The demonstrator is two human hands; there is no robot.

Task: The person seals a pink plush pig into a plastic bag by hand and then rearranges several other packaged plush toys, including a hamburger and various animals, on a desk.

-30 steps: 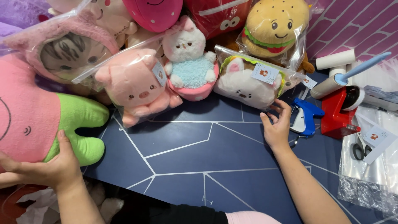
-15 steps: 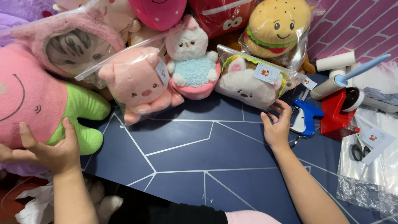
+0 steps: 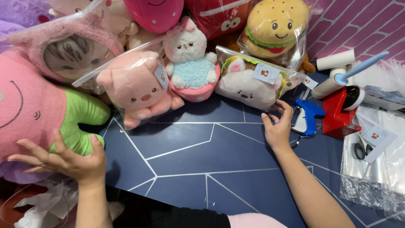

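My left hand (image 3: 67, 160) rests with spread fingers against the lower side of a big pink plush with green legs (image 3: 38, 114) at the left table edge, holding nothing. My right hand (image 3: 277, 126) lies on the dark blue table (image 3: 202, 152), fingers loosely curled, touching a bagged white plush (image 3: 249, 82) and next to a blue tagging gun (image 3: 309, 116). I cannot see anything gripped in it.
Bagged plush toys line the back: a pink pig (image 3: 137, 86), a white cat in a pink cup (image 3: 190, 63), a burger (image 3: 274, 25). At right are a lint roller (image 3: 344, 78), a red tape dispenser (image 3: 339, 112), scissors (image 3: 360, 147) and clear bags (image 3: 375, 177).
My left hand has slid from gripping the pink plush's lower edge to lying open against it. The right hand has barely shifted beside the tagging gun.
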